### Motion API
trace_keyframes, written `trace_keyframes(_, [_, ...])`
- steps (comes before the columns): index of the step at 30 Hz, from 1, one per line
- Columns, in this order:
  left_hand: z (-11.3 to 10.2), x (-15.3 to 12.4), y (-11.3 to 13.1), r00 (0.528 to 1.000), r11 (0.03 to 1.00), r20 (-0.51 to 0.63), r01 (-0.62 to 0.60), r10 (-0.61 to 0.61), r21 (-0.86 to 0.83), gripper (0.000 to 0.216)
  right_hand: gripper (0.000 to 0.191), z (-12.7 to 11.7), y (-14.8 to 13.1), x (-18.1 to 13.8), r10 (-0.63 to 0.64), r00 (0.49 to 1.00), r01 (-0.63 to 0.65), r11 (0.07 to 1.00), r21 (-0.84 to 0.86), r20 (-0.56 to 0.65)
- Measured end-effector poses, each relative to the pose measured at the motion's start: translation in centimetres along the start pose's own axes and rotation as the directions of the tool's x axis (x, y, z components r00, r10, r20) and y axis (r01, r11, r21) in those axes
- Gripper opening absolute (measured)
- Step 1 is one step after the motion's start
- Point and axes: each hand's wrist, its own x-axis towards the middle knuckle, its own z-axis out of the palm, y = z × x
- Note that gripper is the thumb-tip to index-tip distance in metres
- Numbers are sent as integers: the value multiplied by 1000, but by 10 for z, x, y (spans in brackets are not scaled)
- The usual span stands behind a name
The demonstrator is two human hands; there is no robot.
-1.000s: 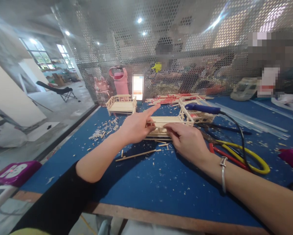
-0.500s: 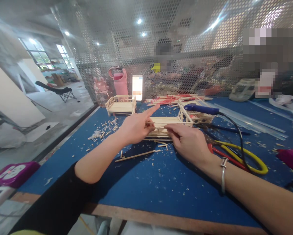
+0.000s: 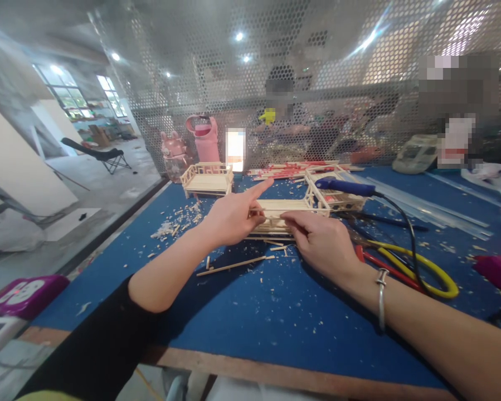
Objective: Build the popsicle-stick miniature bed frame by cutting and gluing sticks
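Note:
A small model bed built of thin wooden sticks (image 3: 283, 205) stands on the blue table (image 3: 250, 312), between my hands. At its left end is my left hand (image 3: 233, 217), index finger stretched out and the thumb and other fingers curled in on the frame. My right hand (image 3: 323, 236), with a silver bangle at the wrist, pinches the front of the frame with thumb and fingertips. Exactly which stick each hand grips is hidden behind the fingers. Loose sticks (image 3: 231, 266) lie just in front.
A second stick-built bed (image 3: 208, 181) stands back left. Behind right, a blue-handled tool (image 3: 345, 186) with a black cord rests on another stick frame (image 3: 342, 201). Yellow-and-red-handled pliers (image 3: 436, 287) lie right, clear glue sticks (image 3: 434, 203) beyond. A perforated metal screen (image 3: 217, 72) closes off the back.

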Motion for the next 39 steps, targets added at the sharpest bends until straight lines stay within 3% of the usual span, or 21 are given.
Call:
trace_keyframes(18, [-1,0,2,1000,1000,10,11,-11,7,67,24,0,0,-1,13,999,-14,999,32,33])
trace_keyframes(39, [-1,0,2,1000,1000,18,12,-12,-20,67,23,-9,-6,0,-5,1000,5,1000,22,-23])
